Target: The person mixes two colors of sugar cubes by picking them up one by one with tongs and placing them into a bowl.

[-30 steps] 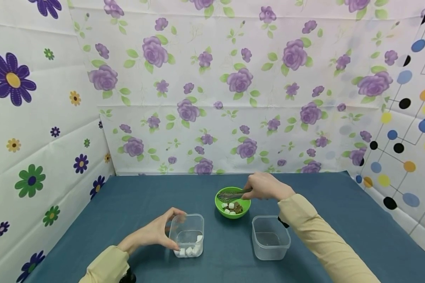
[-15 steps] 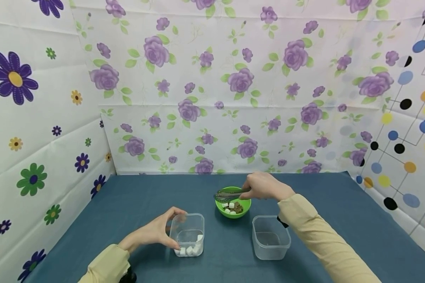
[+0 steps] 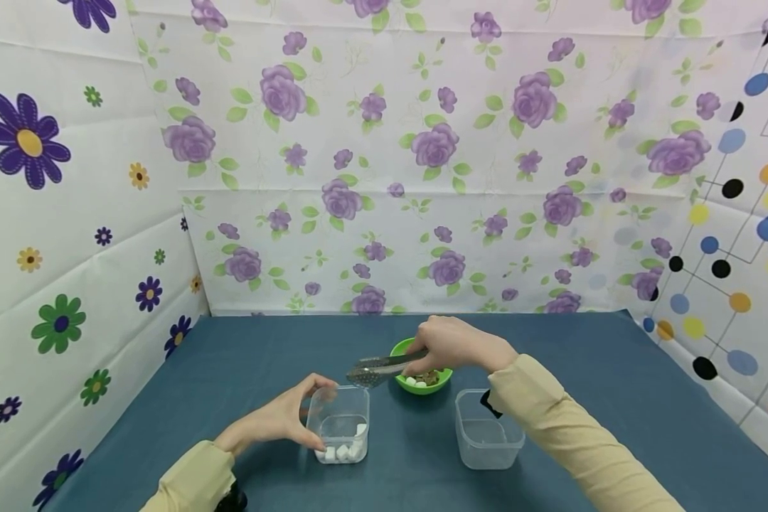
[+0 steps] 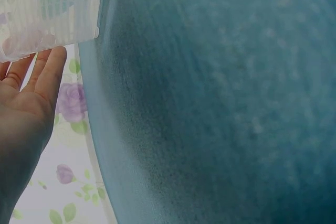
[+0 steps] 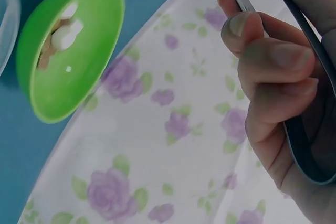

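My left hand [image 3: 280, 418] grips the left side of a clear plastic container [image 3: 356, 405], thumb in front and fingers behind. White cubes that look like marshmallows [image 3: 342, 453] lie on its bottom. In my right hand [image 3: 457, 346] is a pair of metal tongs [image 3: 372, 371]. Their perforated heads hang above the container's back rim, pointing left. Whether anything sits between the heads is hidden. Under the right hand stands a green bowl [image 3: 421, 391], holding white cubes and brown chunks. The right wrist view shows the bowl's inside [image 5: 79, 85] and the fingers curled round the tongs.
A second clear container [image 3: 490, 456] stands at the right, below my right forearm, with nothing visible inside. The blue tabletop [image 3: 281, 348] runs back to a flower-printed sheet [image 3: 384, 249]. Printed sheets also line both sides.
The tongs have come out from over the green bowl and moved left and toward me, to the left container's back rim. My left hand and its container have stayed put.
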A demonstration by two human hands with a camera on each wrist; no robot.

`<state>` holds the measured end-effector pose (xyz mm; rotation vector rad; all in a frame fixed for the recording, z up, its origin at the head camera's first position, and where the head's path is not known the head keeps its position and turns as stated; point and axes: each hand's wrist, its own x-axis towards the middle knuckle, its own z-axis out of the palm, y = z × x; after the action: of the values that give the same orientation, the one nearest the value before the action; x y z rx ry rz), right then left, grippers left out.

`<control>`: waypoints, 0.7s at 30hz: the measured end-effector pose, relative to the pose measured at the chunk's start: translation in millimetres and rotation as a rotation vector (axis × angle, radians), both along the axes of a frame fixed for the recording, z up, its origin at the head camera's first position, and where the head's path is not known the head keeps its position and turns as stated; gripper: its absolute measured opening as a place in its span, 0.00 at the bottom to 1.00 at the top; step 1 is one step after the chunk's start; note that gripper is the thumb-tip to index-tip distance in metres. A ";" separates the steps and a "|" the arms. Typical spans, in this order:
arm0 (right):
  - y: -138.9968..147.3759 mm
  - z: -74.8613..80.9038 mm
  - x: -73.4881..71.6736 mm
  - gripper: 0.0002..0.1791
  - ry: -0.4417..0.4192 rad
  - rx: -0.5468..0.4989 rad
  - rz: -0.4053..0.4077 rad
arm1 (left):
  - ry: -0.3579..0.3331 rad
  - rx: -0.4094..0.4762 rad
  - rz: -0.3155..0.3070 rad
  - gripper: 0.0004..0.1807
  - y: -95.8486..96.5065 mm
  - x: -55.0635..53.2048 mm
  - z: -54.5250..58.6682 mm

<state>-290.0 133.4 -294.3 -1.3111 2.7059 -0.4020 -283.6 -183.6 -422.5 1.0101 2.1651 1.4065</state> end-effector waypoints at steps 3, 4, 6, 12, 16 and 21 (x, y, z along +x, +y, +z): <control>-7.5 0.6 3.2 0.10 -0.018 0.024 0.011 | -0.002 -0.004 0.005 0.38 -0.2 -0.7 -1.0; -9.9 0.8 4.2 0.09 -0.016 0.036 0.016 | -0.003 -0.005 0.007 0.38 -0.3 -0.9 -1.2; -15.4 0.5 5.5 0.12 -0.018 0.062 0.023 | -0.007 -0.007 0.014 0.37 -0.9 -1.1 -1.6; -35.4 -3.0 9.2 0.15 -0.043 0.146 -0.011 | -0.006 -0.023 0.035 0.36 -1.1 -1.4 -2.1; -49.3 -8.2 10.5 0.12 -0.045 0.210 -0.032 | -0.002 -0.022 0.038 0.37 -1.0 -0.9 -1.5; -61.3 -13.7 11.5 0.08 -0.031 0.256 -0.007 | 0.000 -0.018 0.029 0.38 -1.1 -1.4 -0.9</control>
<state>-278.5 72.0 -308.0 -1.2141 2.6297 -0.0710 -284.9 -184.6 -423.4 0.9763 2.1964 1.3976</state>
